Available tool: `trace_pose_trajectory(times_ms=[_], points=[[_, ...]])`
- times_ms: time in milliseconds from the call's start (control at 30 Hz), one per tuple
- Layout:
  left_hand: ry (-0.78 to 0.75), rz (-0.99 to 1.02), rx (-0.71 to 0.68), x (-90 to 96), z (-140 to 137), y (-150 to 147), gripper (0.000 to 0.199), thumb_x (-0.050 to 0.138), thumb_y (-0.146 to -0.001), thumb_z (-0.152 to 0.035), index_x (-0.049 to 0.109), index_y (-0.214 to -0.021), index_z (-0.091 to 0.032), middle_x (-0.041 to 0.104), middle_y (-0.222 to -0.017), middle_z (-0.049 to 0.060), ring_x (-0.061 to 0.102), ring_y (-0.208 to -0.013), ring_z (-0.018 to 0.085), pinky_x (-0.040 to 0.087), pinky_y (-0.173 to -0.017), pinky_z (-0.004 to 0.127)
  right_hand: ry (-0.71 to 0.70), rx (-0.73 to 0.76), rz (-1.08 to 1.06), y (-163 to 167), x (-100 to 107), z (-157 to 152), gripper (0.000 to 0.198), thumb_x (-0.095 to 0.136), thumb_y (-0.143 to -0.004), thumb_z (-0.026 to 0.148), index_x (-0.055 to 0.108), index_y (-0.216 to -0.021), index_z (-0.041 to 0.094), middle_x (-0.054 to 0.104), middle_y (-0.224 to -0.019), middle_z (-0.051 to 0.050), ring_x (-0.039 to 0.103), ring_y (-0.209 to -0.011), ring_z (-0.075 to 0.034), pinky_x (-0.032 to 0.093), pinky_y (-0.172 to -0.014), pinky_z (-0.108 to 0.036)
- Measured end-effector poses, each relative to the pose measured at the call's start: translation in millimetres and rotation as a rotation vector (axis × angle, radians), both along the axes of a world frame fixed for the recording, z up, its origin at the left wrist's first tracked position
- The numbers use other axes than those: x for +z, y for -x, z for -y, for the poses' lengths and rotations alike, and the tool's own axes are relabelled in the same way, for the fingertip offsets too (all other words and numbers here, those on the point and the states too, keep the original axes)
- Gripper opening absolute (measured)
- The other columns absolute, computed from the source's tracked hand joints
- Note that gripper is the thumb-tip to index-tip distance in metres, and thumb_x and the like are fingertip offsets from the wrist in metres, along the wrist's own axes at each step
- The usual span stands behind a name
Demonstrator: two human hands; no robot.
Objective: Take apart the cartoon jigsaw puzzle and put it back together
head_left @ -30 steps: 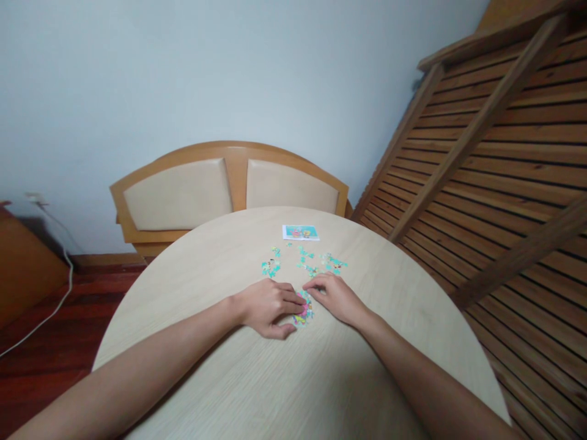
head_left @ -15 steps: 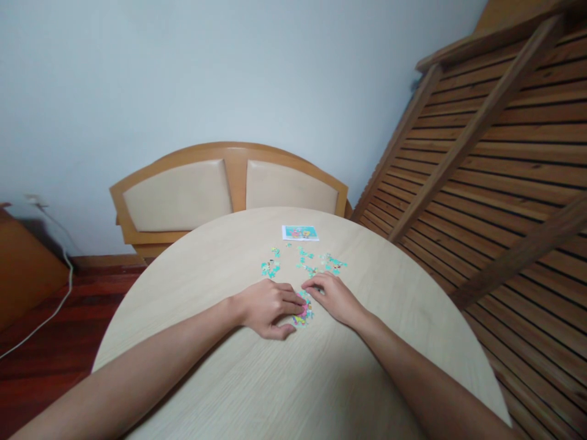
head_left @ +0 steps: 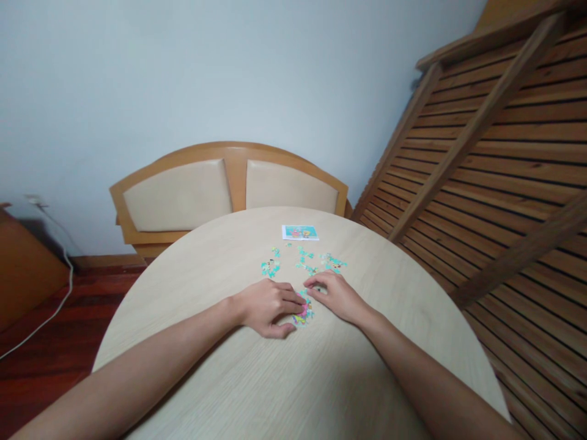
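My left hand [head_left: 271,308] lies palm down with its fingers stretched out. Its fingertips rest on a small, partly joined jigsaw puzzle [head_left: 302,313] in pink, yellow and teal, and cover the left side of it. At the puzzle's upper right edge is my right hand [head_left: 337,296], thumb and index finger brought together in a pinch; what is between the tips is too small to make out. Beyond the hands lie loose puzzle pieces: a left group [head_left: 270,267], a middle group [head_left: 306,256] and a right group [head_left: 334,263], mostly teal.
A picture card [head_left: 300,233] with a teal cartoon scene lies toward the far side of the round wooden table [head_left: 206,373]. Behind the table stands a padded headboard [head_left: 178,194] against the wall. Wooden slats [head_left: 495,146] lean on the right, and a white cable [head_left: 68,287] hangs at left.
My right hand has shifted slightly to the right, and its fingertips have drawn a little away from the puzzle's top edge. The left hand stays in place on the puzzle.
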State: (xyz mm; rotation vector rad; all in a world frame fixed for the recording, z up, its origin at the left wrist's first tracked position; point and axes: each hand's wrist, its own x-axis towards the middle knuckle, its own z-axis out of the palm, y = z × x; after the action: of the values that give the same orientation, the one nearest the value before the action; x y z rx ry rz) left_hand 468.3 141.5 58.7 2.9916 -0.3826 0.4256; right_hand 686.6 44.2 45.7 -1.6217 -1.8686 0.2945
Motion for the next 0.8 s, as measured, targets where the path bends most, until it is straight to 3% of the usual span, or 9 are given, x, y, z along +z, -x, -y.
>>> trace_pose_trajectory(times_ms=[467,667,800], points=[[0.0,0.003,-0.004,0.0,-0.4,-1.1,0.037,0.055,-0.089,-0.034,0.064,-0.121,-0.019,0.068,-0.124,0.008,0.065,-0.103,0.025,0.056,-0.087,0.037,0.085,0.007,-0.159,0.5,-0.8,0.7,0.017,0.065,-0.086,0.02,0.074,-0.101,0.018,0.076,-0.097,-0.006,0.069,-0.091,-0.021,0.05,-0.088,-0.034],[0.005,0.011,-0.003,-0.6,-1.0,-0.8,0.038,0.055,-0.088,-0.035,0.064,-0.121,-0.019,0.069,-0.122,0.01,0.065,-0.101,0.024,0.056,-0.086,0.036,0.048,-0.086,0.091,1.0,0.9,3.6,0.014,0.073,-0.083,0.027,0.076,-0.096,0.024,0.069,-0.108,-0.007,0.06,-0.11,-0.026,0.041,-0.099,-0.043],[0.008,0.005,0.0,-0.3,-1.4,-0.2,0.037,0.056,-0.088,-0.035,0.065,-0.121,-0.019,0.069,-0.122,0.01,0.065,-0.1,0.024,0.056,-0.085,0.035,0.074,-0.086,0.126,0.4,0.1,4.1,0.008,0.07,-0.086,0.028,0.074,-0.093,0.025,0.067,-0.109,-0.006,0.057,-0.111,-0.026,0.039,-0.099,-0.045]])
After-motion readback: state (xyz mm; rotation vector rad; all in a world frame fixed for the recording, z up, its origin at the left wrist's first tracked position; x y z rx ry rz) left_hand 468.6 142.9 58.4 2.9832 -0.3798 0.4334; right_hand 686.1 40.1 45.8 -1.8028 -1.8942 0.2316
